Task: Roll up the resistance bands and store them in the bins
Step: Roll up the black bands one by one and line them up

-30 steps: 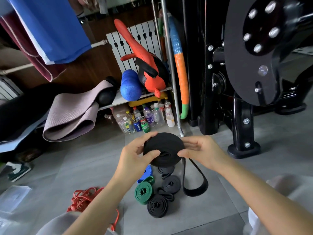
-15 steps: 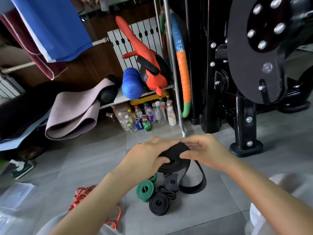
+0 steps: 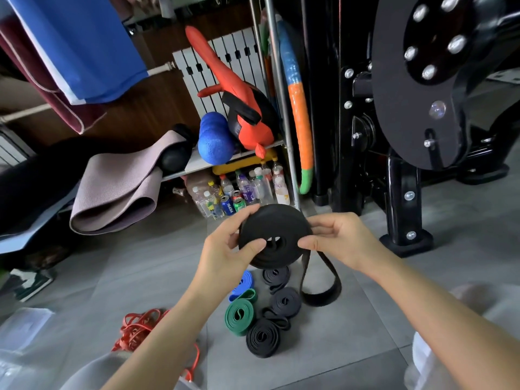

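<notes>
A wide black resistance band (image 3: 274,229) is coiled into a thick roll held up above the floor. My left hand (image 3: 225,249) pinches its left side, thumb on the front face. My right hand (image 3: 337,240) pinches its right edge. A loose loop of the same band (image 3: 323,291) hangs from the roll down to the floor. Below lie rolled bands: a green one (image 3: 239,316), a blue one (image 3: 242,285) and three black ones (image 3: 263,337). A loose red band (image 3: 138,327) lies tangled at the lower left.
A black gym machine (image 3: 399,136) stands at the right with its foot (image 3: 405,240) on the grey tiles. A shelf at the back holds a blue foam roller (image 3: 213,139) and a grey mat (image 3: 118,184); bottles and cans (image 3: 239,190) stand beneath. Clear plastic (image 3: 22,327) lies lower left.
The roll went from upright to tipped flat under my left hand half a second ago, and now faces me again; the hanging loop has grown shorter.
</notes>
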The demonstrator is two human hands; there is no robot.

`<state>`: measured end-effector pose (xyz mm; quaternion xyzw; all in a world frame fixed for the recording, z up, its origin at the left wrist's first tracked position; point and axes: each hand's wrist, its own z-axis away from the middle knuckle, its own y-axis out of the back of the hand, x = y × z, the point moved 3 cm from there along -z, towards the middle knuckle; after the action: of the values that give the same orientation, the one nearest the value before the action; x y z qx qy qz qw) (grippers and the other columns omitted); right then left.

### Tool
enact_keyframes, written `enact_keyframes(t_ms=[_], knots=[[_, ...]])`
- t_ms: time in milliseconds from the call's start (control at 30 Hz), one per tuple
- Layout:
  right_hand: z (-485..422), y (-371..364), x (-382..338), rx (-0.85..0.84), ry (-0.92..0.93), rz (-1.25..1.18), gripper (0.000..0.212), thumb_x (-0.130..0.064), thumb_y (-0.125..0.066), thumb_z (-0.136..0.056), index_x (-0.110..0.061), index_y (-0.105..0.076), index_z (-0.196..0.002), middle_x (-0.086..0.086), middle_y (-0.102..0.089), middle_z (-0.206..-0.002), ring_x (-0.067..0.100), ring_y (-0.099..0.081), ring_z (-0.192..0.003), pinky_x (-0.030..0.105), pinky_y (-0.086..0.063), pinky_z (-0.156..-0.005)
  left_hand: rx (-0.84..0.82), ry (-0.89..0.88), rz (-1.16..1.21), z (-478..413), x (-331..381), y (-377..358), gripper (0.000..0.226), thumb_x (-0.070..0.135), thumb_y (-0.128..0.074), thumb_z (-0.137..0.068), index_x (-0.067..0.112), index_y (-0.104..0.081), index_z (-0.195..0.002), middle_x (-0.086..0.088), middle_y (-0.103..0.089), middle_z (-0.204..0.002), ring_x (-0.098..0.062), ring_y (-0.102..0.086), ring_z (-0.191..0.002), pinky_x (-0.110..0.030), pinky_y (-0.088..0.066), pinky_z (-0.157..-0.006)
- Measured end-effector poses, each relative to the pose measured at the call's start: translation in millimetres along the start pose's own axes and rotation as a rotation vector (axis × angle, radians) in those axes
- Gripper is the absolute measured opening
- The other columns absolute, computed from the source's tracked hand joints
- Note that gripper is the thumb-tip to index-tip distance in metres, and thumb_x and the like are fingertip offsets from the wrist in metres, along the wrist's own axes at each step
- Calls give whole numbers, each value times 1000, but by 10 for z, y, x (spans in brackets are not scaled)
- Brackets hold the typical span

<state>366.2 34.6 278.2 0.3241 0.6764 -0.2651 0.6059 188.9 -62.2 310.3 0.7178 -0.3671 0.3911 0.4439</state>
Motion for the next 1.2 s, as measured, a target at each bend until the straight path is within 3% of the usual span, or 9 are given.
enact_keyframes(t_ms=[100, 333, 400, 500, 667, 767, 867, 1000, 1200], knots=[[8, 35, -7, -19, -20, 14, 28, -2, -75, -74, -19, -71, -95, -3, -75, -90, 12, -71, -87, 17, -54, -76, -125, 9, -88, -19, 10, -39, 67, -3, -66, -82, 59, -50, -102, 29, -59, -107, -4, -60, -103, -16, -50, -79], [-5, -54, -2, -65, -65, 33, 27, 2, -75, -72, -17, -72, -91, 0, -75, -82, 15, -72, -79, 16, -55, -68, -430, -296, -936, -78, 291, -61, 78, 27, -65, -83, 58, -18, -137, 19, -34, -133, -11, -47, -116, -34, -48, -89], [-9, -51, -12, -50, -67, 39, 29, 2, -76, -72, -16, -72, -94, -1, -75, -82, 15, -72, -79, 17, -55, -68, -455, -257, -884, -141, 307, -47, 63, 23, -61, -87, 52, -34, -136, 13, -43, -128, -13, -51, -111, -36, -46, -92], [-30, -18, -32, 7, -49, 21, 30, -1, -76, -72, -22, -72, -93, -2, -75, -85, 13, -72, -83, 20, -56, -76, -381, -216, -726, -191, 279, -9, 55, 16, -63, -86, 48, -47, -129, 16, -49, -115, -2, -48, -105, -20, -39, -93], [-15, -21, -28, 49, -15, 9, 34, -2, -74, -75, -30, -70, -94, -14, -74, -88, 2, -69, -89, 12, -51, -80, -114, -106, -420, -168, 173, 59, 69, 9, -68, -82, 70, -46, -106, 29, -54, -107, 9, -48, -105, -4, -37, -86], [-16, -44, -31, 85, 12, -57, 35, 0, -73, -76, -29, -69, -94, -17, -73, -87, 1, -68, -92, 11, -50, -79, 42, -3, -142, -128, 65, 38, 71, 0, -68, -80, 66, -55, -103, 24, -60, -107, -4, -58, -105, -27, -48, -94], [-25, 0, -40, 116, 20, -82, 34, -2, -74, -75, -31, -69, -90, -16, -73, -86, 2, -68, -90, 10, -51, -75, 73, 87, 88, -28, -33, -93, 66, -6, -65, -81, 55, -62, -104, 10, -64, -114, -16, -63, -105, -44, -55, -85], [-9, 19, -10, 54, -20, -25, 31, -2, -74, -74, -29, -71, -89, -13, -74, -89, 4, -69, -90, 14, -53, -79, -95, 91, 50, 16, -66, -81, 59, -2, -67, -81, 52, -55, -100, 19, -61, -105, -19, -66, -94, -31, -57, -69], [-4, -65, -26, -29, -56, -21, 30, 3, -74, -73, -13, -72, -97, 3, -75, -88, 17, -72, -85, 23, -57, -78, -373, -77, -507, -107, 225, 55, 72, 25, -72, -80, 72, -32, -119, 33, -48, -117, 3, -54, -104, -19, -48, -88]])
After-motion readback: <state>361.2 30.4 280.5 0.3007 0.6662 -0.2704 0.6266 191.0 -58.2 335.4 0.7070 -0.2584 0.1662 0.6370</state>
